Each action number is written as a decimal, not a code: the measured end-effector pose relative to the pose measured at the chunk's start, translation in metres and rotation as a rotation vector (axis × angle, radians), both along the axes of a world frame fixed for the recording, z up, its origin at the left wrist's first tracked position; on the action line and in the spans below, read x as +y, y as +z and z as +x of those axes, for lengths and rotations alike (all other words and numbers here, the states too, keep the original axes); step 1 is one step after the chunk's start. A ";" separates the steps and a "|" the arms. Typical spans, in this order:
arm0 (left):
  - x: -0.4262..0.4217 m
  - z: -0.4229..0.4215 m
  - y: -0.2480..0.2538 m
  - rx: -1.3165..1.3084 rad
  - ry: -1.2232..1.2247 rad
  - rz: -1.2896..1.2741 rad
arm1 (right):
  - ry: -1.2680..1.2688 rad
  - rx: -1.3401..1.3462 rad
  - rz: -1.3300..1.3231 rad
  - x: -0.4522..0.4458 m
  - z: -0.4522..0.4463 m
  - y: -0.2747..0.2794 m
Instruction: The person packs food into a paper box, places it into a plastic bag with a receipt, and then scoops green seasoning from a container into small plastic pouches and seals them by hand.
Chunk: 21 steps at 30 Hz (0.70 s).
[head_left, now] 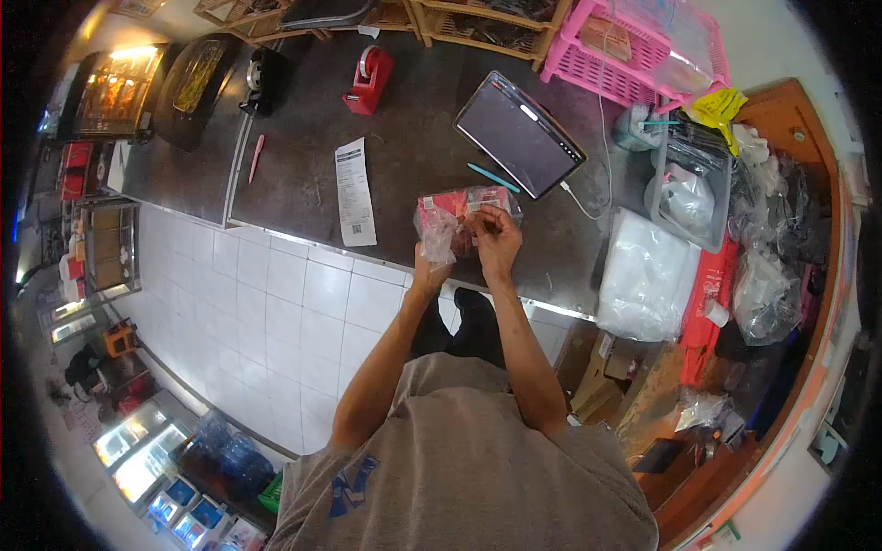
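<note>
At the table's front edge I hold a clear plastic bag (438,235) with red, printed packaging (446,203) in it or under it. My left hand (429,270) is closed around the near left part of the bag, its fingers partly covered by the crumpled plastic. My right hand (497,242) has its fingers bent and pinched together at the right side of the same bag. Whatever lies between those fingertips is too small to make out. Just beyond the bag rests a teal pen (493,179), and a printed paper slip (354,191) lies to the left.
A tablet (521,133) with a white cable lies beyond my right hand. Farther back stand a red tape dispenser (369,79) and a pink basket (625,57). A pink pen (256,158) is at the left; a stack of clear plastic bags (646,275) sits at the right.
</note>
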<state>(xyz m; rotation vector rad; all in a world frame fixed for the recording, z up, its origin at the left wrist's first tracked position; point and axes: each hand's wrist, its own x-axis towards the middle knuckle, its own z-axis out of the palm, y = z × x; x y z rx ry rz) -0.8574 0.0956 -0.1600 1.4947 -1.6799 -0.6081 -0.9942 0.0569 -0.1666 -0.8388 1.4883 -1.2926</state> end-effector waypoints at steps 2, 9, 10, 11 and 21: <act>-0.003 0.002 0.000 -0.097 -0.008 -0.065 | 0.028 -0.003 -0.001 -0.001 -0.003 0.005; -0.002 0.004 -0.012 -0.179 -0.054 -0.067 | 0.092 0.114 -0.064 -0.002 -0.004 0.010; -0.001 0.005 -0.014 -0.178 -0.054 -0.066 | 0.093 0.115 -0.063 -0.002 -0.005 0.010; -0.001 0.006 -0.015 -0.194 -0.066 -0.079 | 0.096 0.125 -0.058 -0.003 -0.005 0.010; 0.000 0.003 -0.012 0.040 -0.012 -0.004 | 0.356 0.371 0.021 -0.011 -0.011 0.017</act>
